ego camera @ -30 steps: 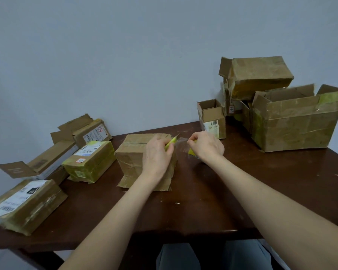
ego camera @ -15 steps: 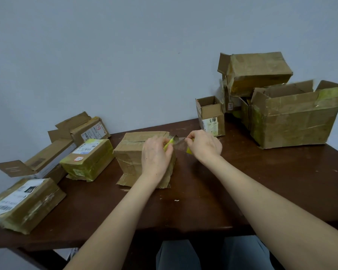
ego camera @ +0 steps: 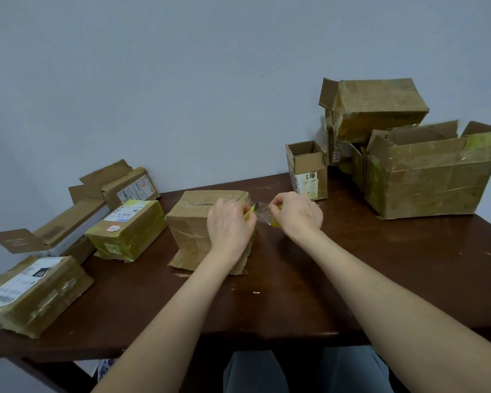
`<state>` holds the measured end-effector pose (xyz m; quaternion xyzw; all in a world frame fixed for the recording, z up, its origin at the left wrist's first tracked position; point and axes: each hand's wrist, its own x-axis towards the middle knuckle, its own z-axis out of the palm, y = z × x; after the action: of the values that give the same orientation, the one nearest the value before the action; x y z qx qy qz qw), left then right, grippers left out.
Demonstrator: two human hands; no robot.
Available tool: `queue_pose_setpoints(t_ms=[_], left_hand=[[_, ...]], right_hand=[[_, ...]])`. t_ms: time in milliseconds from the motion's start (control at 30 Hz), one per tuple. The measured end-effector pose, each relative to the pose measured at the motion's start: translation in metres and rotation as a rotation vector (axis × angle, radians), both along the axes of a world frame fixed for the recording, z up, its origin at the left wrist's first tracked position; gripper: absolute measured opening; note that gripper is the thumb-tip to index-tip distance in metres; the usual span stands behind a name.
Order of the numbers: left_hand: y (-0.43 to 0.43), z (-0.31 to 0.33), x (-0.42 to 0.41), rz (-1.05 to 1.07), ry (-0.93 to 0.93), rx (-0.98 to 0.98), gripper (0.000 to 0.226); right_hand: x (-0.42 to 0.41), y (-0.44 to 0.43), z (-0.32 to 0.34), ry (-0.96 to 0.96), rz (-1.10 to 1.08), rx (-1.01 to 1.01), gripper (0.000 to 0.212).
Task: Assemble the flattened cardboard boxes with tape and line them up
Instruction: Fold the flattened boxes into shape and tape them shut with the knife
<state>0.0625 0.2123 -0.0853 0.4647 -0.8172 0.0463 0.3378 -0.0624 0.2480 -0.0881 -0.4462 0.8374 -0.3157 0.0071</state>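
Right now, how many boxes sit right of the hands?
3: small open box nearest, large open box far right, top box stacked behind. Cardboard between them may hide a fourth.

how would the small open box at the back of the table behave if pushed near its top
The small open box stands taller than wide, so it would probably tip rather than slide. Its top is open and nothing shows inside, so it is likely light.
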Motion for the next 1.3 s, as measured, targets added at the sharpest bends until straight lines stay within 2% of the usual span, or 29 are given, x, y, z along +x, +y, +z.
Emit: queue_pose_setpoints(t_ms=[200,433,600,867,1167,1300], left_hand=[[-0.001,0.0,0.007,-0.069,0.051,0.007,0.017],[0.0,0.005,0.002,-0.062,-0.03,0.011,0.013],[-0.003,0.007,0.009,-0.087,0.025,0.064,0.014],[0.007,0.004,0.014,-0.08,0.01,-0.012,0.013],[0.003,0.004,0.008,-0.029,-0.092,-0.031,0.015],[-0.01,-0.006,0.017,0.004,-0.228,-0.079,0.016]], right_hand=[[-0.008,0.004,0.003,-0.095,0.003,-0.031,0.018],[-0.009,0.006,0.003,-0.153,0.036,-0.052,0.02],[-0.014,0.009,0.002,-0.215,0.057,-0.103,0.021],[-0.012,0.012,0.003,-0.19,0.047,-0.112,0.02],[-0.004,0.011,0.003,-0.159,0.059,-0.08,0.019],[-0.019,0.02,0.004,-0.271,0.005,-0.132,0.017]])
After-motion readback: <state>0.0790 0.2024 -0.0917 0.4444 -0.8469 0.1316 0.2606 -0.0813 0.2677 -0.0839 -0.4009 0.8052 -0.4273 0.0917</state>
